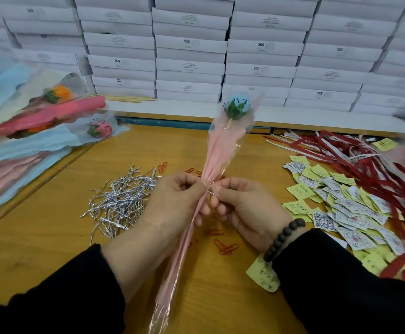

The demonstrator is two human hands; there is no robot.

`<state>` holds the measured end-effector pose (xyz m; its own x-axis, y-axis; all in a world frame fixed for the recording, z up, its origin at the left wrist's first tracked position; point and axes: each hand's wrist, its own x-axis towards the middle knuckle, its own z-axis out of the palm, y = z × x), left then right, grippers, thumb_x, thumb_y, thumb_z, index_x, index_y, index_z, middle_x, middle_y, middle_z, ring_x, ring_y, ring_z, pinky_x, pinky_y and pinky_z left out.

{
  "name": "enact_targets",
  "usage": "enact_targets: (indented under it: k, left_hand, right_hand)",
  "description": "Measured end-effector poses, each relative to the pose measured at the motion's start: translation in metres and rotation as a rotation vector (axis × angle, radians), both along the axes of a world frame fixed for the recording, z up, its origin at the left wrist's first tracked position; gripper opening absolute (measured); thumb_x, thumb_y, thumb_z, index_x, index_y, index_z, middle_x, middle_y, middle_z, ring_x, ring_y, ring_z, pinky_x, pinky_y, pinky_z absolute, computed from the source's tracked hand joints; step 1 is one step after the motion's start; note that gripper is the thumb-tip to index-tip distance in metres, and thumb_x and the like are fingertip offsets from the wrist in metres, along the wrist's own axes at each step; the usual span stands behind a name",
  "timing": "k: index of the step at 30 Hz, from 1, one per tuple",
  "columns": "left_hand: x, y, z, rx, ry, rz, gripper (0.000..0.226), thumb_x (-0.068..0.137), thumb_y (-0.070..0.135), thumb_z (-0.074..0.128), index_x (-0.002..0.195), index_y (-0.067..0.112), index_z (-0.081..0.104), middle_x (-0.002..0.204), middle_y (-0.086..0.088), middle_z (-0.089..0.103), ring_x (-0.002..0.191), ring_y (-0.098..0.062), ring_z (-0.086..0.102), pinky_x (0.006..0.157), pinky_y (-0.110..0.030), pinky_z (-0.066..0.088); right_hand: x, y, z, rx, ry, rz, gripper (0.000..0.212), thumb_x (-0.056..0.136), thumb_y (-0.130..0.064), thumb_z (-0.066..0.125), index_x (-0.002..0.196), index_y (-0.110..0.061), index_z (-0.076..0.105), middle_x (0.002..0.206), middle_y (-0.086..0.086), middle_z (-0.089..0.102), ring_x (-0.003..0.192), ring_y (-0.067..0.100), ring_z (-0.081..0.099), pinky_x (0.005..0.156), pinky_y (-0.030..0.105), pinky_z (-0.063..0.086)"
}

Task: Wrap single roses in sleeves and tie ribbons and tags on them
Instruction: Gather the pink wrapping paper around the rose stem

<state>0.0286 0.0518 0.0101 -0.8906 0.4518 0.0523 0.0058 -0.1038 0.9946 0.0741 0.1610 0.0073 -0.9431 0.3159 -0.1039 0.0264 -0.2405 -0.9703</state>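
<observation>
Both arms wear long black sleeves, the left sleeve [59,285] and the right sleeve [341,278] ending at the wrists. Beside the right cuff sits a bracelet [284,238] of round dark beads, perhaps wood. Both hands, left hand [175,201] and right hand [242,206], are bare.

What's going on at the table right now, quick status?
Left hand grips the pink sleeve at its gathered neck. Right hand pinches a silver twist tie there. Blue rose inside, upright. Nothing blocking.
</observation>
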Motion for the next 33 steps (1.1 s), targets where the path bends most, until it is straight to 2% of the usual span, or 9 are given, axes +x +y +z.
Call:
enact_targets:
  k: [2, 5, 7, 12, 17, 23, 26, 29, 33]
  left_hand:
    - [-0.003, -0.002, 0.001, 0.022, -0.04, 0.015, 0.017, 0.091, 0.002, 0.052, 0.074, 0.002, 0.056, 0.039, -0.003, 0.051, 0.028, -0.01, 0.038, 0.031, -0.014, 0.03]
    - [-0.006, -0.004, 0.002, 0.07, -0.116, 0.037, 0.02, 0.092, 0.001, 0.049, 0.072, 0.003, 0.054, 0.039, -0.004, 0.048, 0.026, -0.01, 0.035, 0.031, -0.012, 0.028]
    - [-0.007, -0.004, 0.002, 0.093, -0.142, 0.034, 0.02, 0.092, 0.002, 0.049, 0.072, 0.003, 0.053, 0.039, -0.005, 0.047, 0.026, -0.01, 0.034, 0.031, -0.011, 0.028]
    - [-0.006, -0.002, 0.001, 0.102, -0.18, 0.015, 0.016, 0.09, 0.002, 0.051, 0.074, 0.002, 0.055, 0.039, -0.006, 0.048, 0.027, -0.012, 0.036, 0.031, -0.014, 0.03]
    - [-0.004, -0.001, 0.0, 0.1, -0.189, 0.004, 0.018, 0.091, 0.004, 0.052, 0.073, 0.002, 0.056, 0.04, -0.007, 0.052, 0.029, -0.012, 0.042, 0.032, -0.015, 0.036]
    - [-0.002, -0.001, 0.0, 0.071, -0.135, 0.02, 0.016, 0.089, 0.003, 0.053, 0.075, 0.006, 0.061, 0.043, -0.007, 0.056, 0.035, -0.015, 0.045, 0.04, -0.019, 0.039]
    - [-0.001, 0.0, 0.001, 0.079, -0.091, 0.026, 0.015, 0.089, 0.004, 0.056, 0.076, 0.008, 0.062, 0.047, -0.008, 0.058, 0.042, -0.018, 0.052, 0.05, -0.026, 0.043]
    - [0.002, -0.002, 0.005, 0.097, -0.068, -0.018, 0.015, 0.089, 0.004, 0.056, 0.075, 0.006, 0.061, 0.047, -0.007, 0.06, 0.04, -0.014, 0.055, 0.041, -0.019, 0.044]
    - [0.006, -0.002, 0.007, 0.123, -0.085, -0.069, 0.012, 0.087, 0.003, 0.056, 0.076, 0.003, 0.06, 0.047, -0.006, 0.061, 0.037, -0.009, 0.056, 0.037, -0.015, 0.043]
  right_hand:
    - [0.001, 0.0, 0.001, 0.194, 0.024, -0.034, 0.022, 0.093, 0.003, 0.043, 0.084, -0.014, 0.054, 0.057, -0.003, 0.061, 0.043, 0.006, 0.052, 0.042, 0.016, 0.042]
    - [0.004, -0.002, -0.002, 0.887, 0.14, -0.11, 0.036, 0.085, 0.008, 0.046, 0.085, -0.029, 0.047, 0.09, -0.009, 0.055, 0.072, 0.006, 0.056, 0.063, 0.021, 0.047]
    - [0.007, -0.005, -0.003, 1.192, 0.227, -0.115, 0.032, 0.082, 0.001, 0.055, 0.089, -0.029, 0.048, 0.094, -0.014, 0.046, 0.077, 0.003, 0.05, 0.066, 0.018, 0.043]
    - [0.01, -0.003, 0.0, 1.373, 0.295, -0.147, 0.01, 0.086, -0.01, 0.06, 0.093, -0.016, 0.059, 0.087, -0.011, 0.047, 0.079, 0.011, 0.051, 0.07, 0.028, 0.045]
    - [0.013, -0.001, 0.002, 1.444, 0.342, -0.158, 0.006, 0.088, -0.007, 0.059, 0.09, -0.008, 0.064, 0.087, 0.002, 0.058, 0.077, 0.018, 0.056, 0.069, 0.028, 0.046]
    - [0.007, -0.003, 0.004, 1.115, 0.179, -0.16, 0.013, 0.091, -0.014, 0.054, 0.081, -0.018, 0.059, 0.076, -0.011, 0.053, 0.071, 0.001, 0.048, 0.066, 0.011, 0.038]
    - [0.003, -0.004, 0.006, 0.702, 0.016, -0.137, 0.018, 0.092, -0.012, 0.052, 0.076, -0.017, 0.059, 0.066, -0.002, 0.059, 0.061, 0.01, 0.051, 0.058, 0.024, 0.042]
    - [0.003, -0.001, 0.01, 0.218, -0.067, -0.008, 0.027, 0.091, 0.001, 0.046, 0.069, -0.009, 0.056, 0.056, 0.005, 0.056, 0.045, 0.008, 0.047, 0.045, 0.019, 0.04]
    - [0.004, 0.004, 0.012, -0.052, -0.11, 0.076, 0.025, 0.089, 0.006, 0.043, 0.068, -0.004, 0.051, 0.054, 0.01, 0.05, 0.037, 0.008, 0.043, 0.038, 0.017, 0.037]
